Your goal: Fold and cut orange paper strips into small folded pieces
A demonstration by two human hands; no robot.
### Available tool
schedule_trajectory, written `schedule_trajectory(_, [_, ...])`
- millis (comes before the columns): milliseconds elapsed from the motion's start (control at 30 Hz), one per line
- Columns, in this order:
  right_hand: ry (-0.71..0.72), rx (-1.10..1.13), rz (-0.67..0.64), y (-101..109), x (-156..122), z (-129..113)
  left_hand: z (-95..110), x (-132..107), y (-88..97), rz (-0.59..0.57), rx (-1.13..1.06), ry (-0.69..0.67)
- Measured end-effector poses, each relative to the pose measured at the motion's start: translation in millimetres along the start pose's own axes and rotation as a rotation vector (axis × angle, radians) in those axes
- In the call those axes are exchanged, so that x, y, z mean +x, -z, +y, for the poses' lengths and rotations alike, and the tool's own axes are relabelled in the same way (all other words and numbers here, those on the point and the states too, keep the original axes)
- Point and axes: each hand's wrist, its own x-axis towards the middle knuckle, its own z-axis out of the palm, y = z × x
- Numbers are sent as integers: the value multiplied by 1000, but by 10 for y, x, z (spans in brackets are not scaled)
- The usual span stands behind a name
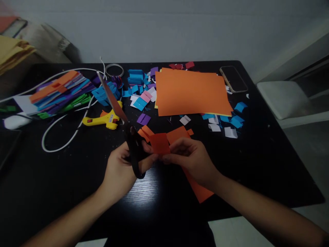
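Observation:
My left hand [123,168] is closed, with a pair of scissors [115,103] hooked on it, black handles at the palm and the blades pointing up and away. Its thumb and fingertips also pinch the lower left corner of a small orange paper piece [159,143]. On the other side, my right hand [194,157] pinches the lower right corner of that same piece. Beneath the right hand lies a longer orange paper strip [197,190], partly covered by the hand. Another small orange scrap [146,132] rests on the table just behind the left fingertips.
Orange sheets [192,91] are stacked at the back over a yellow one. A yellow glue gun [102,120], a white cable [47,133] and bundled coloured strips [61,91] lie left. Blue and white scraps [230,132] scatter right, below a phone [233,79]. The black table [257,171] carries everything.

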Motion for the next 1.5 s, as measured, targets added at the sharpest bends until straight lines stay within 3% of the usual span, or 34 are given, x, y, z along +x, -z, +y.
schedule_trajectory(100, [-84,152,-100,27,21,-22,46,29,-8,9,-34,7])
schedule_trajectory(267, [-382,369,-328,99,81,-65,49,62,14,-24,-50,16])
schedule_trajectory(367, [-453,346,-356,127,103,-56,17,51,23,-81,-12,12])
schedule_trajectory(467, [-482,339,-294,140,113,-35,-9,52,38,-101,-1,-12])
schedule_trajectory(533, [-448,346,-228,145,121,-33,-24,72,75,-91,56,-46])
schedule_trajectory(633, [-275,358,-103,157,145,-59,-47,120,186,-72,287,-70])
schedule_trajectory(767, [-43,344,88,185,191,-106,-52,176,364,-166,592,-159])
schedule_trajectory(933, [79,367,226,203,226,-139,14,243,440,-244,799,-137])
schedule_trajectory(1100, [143,376,265,214,242,-135,28,287,419,-274,934,-256])
schedule_trajectory(1500, [276,228,148,142,141,-105,-79,203,385,-355,1048,-443])
